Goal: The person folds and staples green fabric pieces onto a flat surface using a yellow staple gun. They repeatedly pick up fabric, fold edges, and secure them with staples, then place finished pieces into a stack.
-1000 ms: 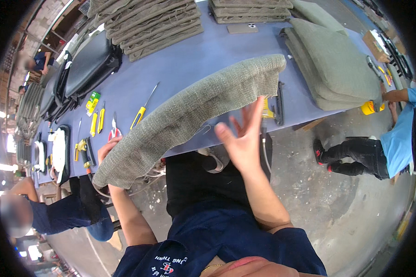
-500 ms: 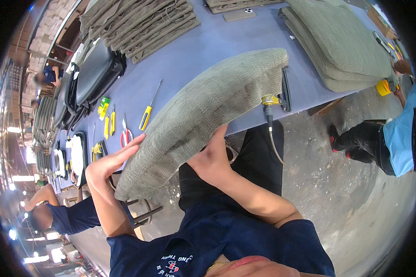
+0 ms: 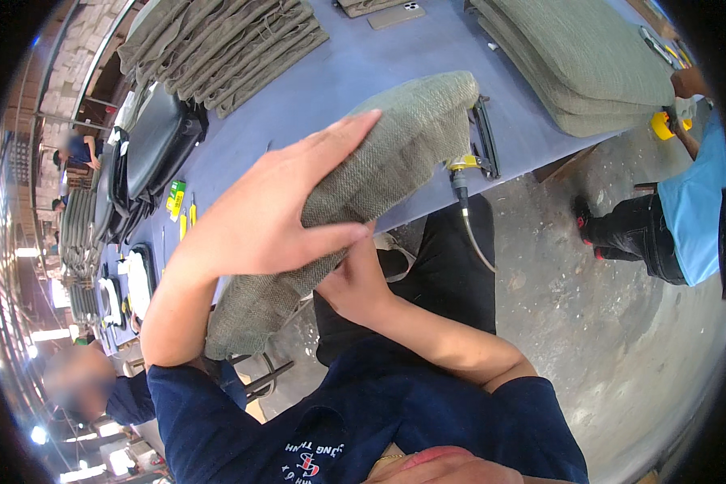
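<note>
A curved cushion (image 3: 415,133) in grey-green woven fabric lies tilted in front of me, its far right end over the blue table (image 3: 355,64) and its near end above my lap. My left hand (image 3: 274,206) rests across its upper side, fingers stretched out and thumb apart. Under the near edge, my right hand (image 3: 355,278) holds the cushion from below, with its fingertips hidden by the fabric. Beside the cushion's right end lies a black air stapler (image 3: 486,137) with a yellow fitting and a hose hanging off the table edge.
Stacks of grey-green covers (image 3: 242,52) and fabric pads (image 3: 581,68) stand at the back. A phone (image 3: 396,16) lies between them. Black pads (image 3: 161,137) are piled left. A person in light blue (image 3: 694,202) stands right, near a yellow roll (image 3: 661,126).
My left hand has moved from the cushion's left side up and right onto its upper face, covering the hand tools behind. My right hand stays under the near edge.
</note>
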{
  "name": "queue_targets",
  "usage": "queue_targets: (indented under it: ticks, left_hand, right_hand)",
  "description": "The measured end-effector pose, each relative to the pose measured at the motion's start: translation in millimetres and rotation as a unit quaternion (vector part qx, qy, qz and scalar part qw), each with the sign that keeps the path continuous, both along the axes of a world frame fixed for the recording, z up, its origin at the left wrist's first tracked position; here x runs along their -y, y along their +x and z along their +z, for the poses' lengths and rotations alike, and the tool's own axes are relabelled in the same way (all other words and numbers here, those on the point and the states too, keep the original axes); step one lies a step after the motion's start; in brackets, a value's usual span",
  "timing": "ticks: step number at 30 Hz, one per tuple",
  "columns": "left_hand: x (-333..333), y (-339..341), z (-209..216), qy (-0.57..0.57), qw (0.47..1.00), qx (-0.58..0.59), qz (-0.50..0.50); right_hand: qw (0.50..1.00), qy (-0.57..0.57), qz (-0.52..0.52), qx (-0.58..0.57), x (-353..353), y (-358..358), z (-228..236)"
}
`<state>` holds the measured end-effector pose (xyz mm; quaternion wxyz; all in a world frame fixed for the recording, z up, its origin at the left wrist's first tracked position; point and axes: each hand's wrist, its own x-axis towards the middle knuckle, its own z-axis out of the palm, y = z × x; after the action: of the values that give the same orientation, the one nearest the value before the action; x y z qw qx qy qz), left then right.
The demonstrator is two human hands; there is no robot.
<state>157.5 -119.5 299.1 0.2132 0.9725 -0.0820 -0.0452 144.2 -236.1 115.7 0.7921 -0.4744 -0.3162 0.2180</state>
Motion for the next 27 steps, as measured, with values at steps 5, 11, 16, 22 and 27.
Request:
queue_targets:
  ticks: [5,11,16,22,27]
  left_hand:
    - [-10.1,1.3,10.5,0.03,0.997,-0.034,0.064]
    - [-0.1,-10.1,7.4,0.083,0.984,-0.071,0.142]
    - [23.0,-16.3,7.8,0.067,0.987,-0.026,0.143]
    - [23.1,-25.2,8.0,0.17,0.972,0.027,0.162]
    - [-31.2,-5.7,39.9,0.239,0.958,0.075,0.139]
  right_hand:
    - [0.998,0.028,-0.047,0.015,-19.8,4.8,21.8]
    - [0.986,0.08,0.024,-0.146,-14.5,-6.8,26.5]
    - [1.0,0.012,-0.011,-0.009,-14.1,-10.2,-3.2]
    - [0.996,-0.033,-0.033,0.083,-25.7,-5.2,9.0]
    - [0.976,0.001,-0.126,0.175,-58.9,24.0,22.2]
